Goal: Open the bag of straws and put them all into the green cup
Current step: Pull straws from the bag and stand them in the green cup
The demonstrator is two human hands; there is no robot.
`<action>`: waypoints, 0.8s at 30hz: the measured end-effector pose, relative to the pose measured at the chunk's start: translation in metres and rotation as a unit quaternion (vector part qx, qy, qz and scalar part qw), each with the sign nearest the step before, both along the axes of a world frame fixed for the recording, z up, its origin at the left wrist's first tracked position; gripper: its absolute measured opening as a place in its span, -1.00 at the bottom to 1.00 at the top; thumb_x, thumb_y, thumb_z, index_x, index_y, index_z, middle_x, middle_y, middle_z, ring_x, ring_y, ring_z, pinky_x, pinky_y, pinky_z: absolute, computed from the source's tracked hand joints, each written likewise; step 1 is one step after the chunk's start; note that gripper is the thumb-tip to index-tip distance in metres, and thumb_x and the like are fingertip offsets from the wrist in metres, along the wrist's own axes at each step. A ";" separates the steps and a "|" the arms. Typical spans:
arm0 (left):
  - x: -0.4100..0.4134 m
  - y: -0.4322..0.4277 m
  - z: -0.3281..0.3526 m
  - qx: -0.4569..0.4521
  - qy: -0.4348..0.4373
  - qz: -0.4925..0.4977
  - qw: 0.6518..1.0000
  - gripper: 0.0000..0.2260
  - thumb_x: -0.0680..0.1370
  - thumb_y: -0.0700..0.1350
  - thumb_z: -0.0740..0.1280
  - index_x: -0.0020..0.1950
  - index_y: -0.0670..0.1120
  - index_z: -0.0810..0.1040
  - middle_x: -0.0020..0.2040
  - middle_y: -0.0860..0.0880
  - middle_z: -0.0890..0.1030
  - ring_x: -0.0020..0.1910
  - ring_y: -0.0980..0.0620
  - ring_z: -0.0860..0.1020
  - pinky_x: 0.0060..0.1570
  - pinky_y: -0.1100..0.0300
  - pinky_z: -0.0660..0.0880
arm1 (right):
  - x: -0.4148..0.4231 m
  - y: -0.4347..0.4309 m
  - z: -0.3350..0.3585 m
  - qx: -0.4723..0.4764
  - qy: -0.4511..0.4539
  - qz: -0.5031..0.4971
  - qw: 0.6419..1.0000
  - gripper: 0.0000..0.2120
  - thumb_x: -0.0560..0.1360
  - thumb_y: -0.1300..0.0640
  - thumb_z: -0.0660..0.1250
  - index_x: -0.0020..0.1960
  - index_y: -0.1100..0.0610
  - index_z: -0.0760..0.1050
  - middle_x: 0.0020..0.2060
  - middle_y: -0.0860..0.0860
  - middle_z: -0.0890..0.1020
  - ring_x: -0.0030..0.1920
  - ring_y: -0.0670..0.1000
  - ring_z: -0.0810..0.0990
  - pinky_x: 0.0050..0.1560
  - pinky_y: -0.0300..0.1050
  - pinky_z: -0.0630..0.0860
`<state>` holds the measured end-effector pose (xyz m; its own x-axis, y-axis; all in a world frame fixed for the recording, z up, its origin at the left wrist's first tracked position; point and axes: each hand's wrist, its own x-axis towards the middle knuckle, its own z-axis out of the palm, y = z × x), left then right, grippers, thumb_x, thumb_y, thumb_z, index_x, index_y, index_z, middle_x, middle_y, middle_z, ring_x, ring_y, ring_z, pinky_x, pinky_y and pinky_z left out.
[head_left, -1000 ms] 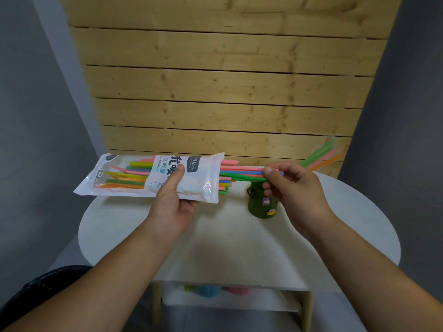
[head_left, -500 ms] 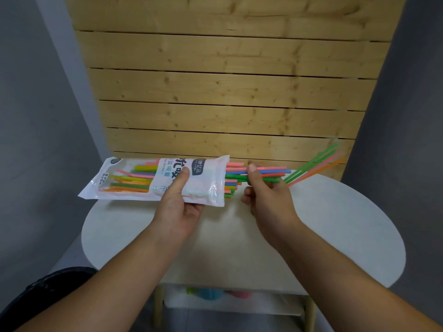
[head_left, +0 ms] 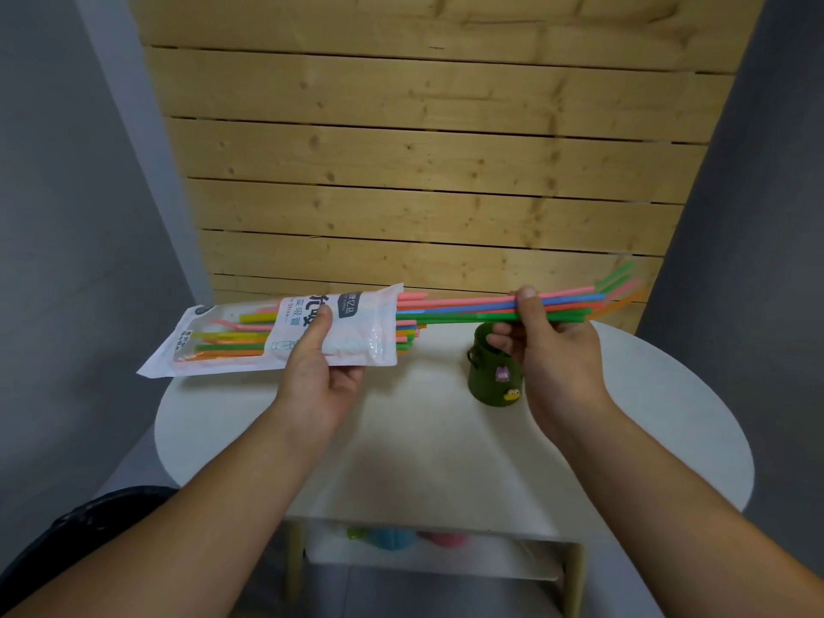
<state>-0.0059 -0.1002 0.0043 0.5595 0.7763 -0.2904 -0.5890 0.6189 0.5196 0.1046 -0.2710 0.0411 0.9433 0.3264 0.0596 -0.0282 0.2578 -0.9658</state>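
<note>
My left fingers (head_left: 318, 326) clamp the bag (head_left: 232, 339), mouth facing right; my right fingers (head_left: 501, 340) pinch the straws (head_left: 463, 307), lying level, left-to-right, above the cup (head_left: 492, 379).

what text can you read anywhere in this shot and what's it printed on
"Straw": small grey print on the white label of the clear plastic straw bag; the rest of that line is unreadable.
"吸管": blue characters beside it, probably.
Large black characters: partly under the thumb of the left hand, unreadable.
Dark badge and corner print on the bag: too blurred.
Dark green cup: picture stickers only, no text.
</note>
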 end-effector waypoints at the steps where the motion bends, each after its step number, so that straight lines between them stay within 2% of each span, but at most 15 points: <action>1: 0.000 0.001 -0.001 -0.001 0.003 0.002 1.000 -0.68 0.53 -0.16 0.48 0.26 -0.04 0.55 0.01 -0.06 0.76 -0.06 0.02 0.74 -0.16 0.04 0.69 | 0.002 -0.003 0.001 -0.003 -0.009 0.000 1.000 -0.77 0.59 -0.01 0.32 -0.08 0.13 0.60 -0.38 0.02 0.67 -0.31 -0.04 0.68 -0.20 -0.07 0.60; 6: -0.002 0.005 -0.005 -0.005 0.011 0.008 1.000 -0.72 0.52 -0.17 0.48 0.19 -0.02 0.53 -0.02 -0.06 0.76 -0.07 0.01 0.74 -0.21 0.04 0.69 | 0.010 -0.020 0.002 0.004 -0.035 0.003 0.999 -0.80 0.60 0.05 0.32 -0.09 0.15 0.60 -0.39 -0.01 0.68 -0.32 -0.05 0.68 -0.08 -0.09 0.65; 11: -0.005 0.011 -0.007 -0.006 0.021 0.021 1.000 -0.76 0.53 -0.17 0.48 0.15 -0.02 0.54 -0.14 -0.03 0.76 -0.17 0.04 0.74 -0.22 0.05 0.69 | 0.022 -0.039 0.003 0.023 -0.035 -0.017 0.999 -0.79 0.60 0.09 0.32 -0.01 0.24 0.58 -0.30 0.07 0.64 -0.35 -0.07 0.65 -0.17 -0.19 0.65; 13: -0.006 0.013 -0.008 -0.005 0.023 0.024 0.999 -0.75 0.53 -0.17 0.48 0.16 -0.02 0.54 -0.13 -0.02 0.76 -0.18 0.05 0.74 -0.25 0.07 0.69 | 0.028 -0.048 0.002 0.025 -0.038 -0.029 0.999 -0.77 0.60 0.10 0.31 0.07 0.28 0.56 -0.25 0.10 0.63 -0.34 -0.07 0.65 -0.20 -0.23 0.63; 15: -0.007 0.014 -0.009 -0.005 0.025 0.024 0.999 -0.73 0.52 -0.17 0.49 0.18 -0.02 0.54 -0.07 -0.03 0.76 -0.13 0.04 0.74 -0.19 0.04 0.69 | 0.034 -0.057 0.002 0.028 -0.037 -0.046 0.998 -0.75 0.60 0.09 0.32 0.09 0.29 0.56 -0.25 0.11 0.62 -0.35 -0.07 0.65 -0.21 -0.24 0.62; 18: -0.008 0.014 -0.009 -0.002 0.025 0.022 0.999 -0.72 0.52 -0.16 0.49 0.18 -0.01 0.53 -0.05 -0.03 0.75 -0.07 0.02 0.74 -0.09 -0.01 0.68 | 0.042 -0.071 0.004 0.021 -0.044 -0.084 0.995 -0.79 0.59 0.05 0.34 -0.04 0.20 0.59 -0.30 0.10 0.61 -0.39 -0.07 0.63 -0.20 -0.23 0.62; 24: -0.004 0.007 -0.009 0.009 0.028 0.013 0.999 -0.72 0.52 -0.17 0.48 0.18 0.00 0.52 -0.12 -0.03 0.76 -0.13 0.02 0.75 -0.21 0.01 0.69 | 0.055 -0.097 0.013 -0.061 -0.110 -0.188 0.974 -0.76 0.58 0.00 0.31 -0.12 0.15 0.57 -0.31 0.08 0.64 -0.44 -0.09 0.66 -0.23 -0.19 0.63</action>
